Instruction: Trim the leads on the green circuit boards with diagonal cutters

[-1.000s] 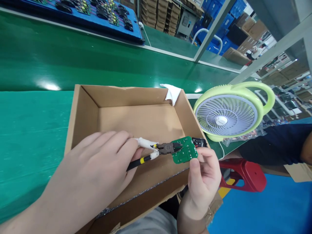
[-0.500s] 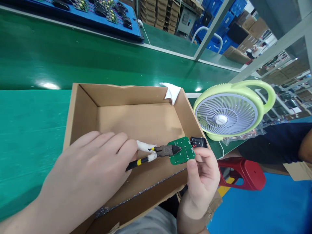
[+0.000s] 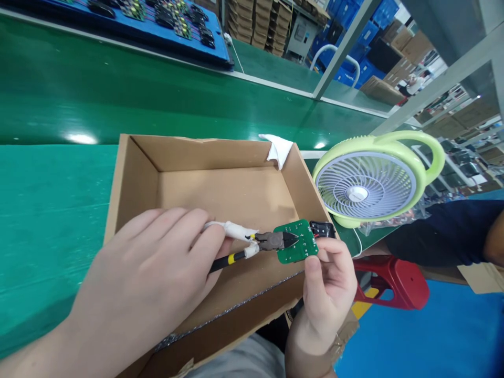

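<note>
My left hand [image 3: 153,273] is closed round the black-and-yellow, white-taped handles of small cutting pliers [image 3: 258,242]. Their dark jaws rest on a small green circuit board [image 3: 296,241]. My right hand [image 3: 328,283] pinches that board by its lower right edge, thumb on top. A black part [image 3: 322,229] with a red wire hangs at the board's far side. Both hands hover over the near right part of an open cardboard box [image 3: 134,163].
A light green desk fan [image 3: 370,184] stands right of the box, a white cloth [image 3: 279,148] on the box's far corner. Green conveyor belt [image 3: 51,205] runs left and behind. A blue tray of parts [image 3: 157,21] sits far back. Another person's dark sleeve [image 3: 444,231] and a red stool [image 3: 394,278] are at right.
The pliers and board shifted slightly right and up; the pliers' handles spread a little. The hands keep their hold.
</note>
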### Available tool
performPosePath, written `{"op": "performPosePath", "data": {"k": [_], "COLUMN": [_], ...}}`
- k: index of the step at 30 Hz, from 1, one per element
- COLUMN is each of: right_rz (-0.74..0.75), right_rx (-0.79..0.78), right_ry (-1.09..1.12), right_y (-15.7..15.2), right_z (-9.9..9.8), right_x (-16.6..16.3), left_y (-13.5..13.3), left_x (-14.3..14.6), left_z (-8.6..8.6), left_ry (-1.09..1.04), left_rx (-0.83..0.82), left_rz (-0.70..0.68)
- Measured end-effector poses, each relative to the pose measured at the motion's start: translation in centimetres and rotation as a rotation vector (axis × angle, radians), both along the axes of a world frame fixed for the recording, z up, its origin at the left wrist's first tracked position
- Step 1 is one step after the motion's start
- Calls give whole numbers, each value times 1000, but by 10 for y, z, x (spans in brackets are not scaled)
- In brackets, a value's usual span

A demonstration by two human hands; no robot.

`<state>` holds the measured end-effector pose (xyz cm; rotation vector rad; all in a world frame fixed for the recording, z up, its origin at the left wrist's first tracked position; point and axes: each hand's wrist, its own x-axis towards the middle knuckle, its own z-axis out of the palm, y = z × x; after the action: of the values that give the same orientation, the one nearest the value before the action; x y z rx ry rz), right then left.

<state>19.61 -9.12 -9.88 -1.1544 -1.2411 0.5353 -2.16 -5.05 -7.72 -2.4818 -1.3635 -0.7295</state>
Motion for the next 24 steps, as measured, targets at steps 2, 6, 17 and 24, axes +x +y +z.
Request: {"op": "performPosePath", "data": {"k": [2, 6, 17, 24], "right_rz": [-28, -36, -49, -28], "right_rx": [-13, -11, -5, 38], "right_ry": [-7, -3, -12, -15], "right_y": [-1, -3, -4, -3], "right_z": [-1, -2, -4, -5], "right_x": [1, 1, 2, 2], "left_y": [0, 1, 3, 3], "left_x": [0, 1, 1, 1], "left_z": [0, 1, 3, 4], "left_ry": [8, 19, 50, 80], "left_rx": [9, 29, 43, 48], "left_rz": [8, -4, -44, -44]}}
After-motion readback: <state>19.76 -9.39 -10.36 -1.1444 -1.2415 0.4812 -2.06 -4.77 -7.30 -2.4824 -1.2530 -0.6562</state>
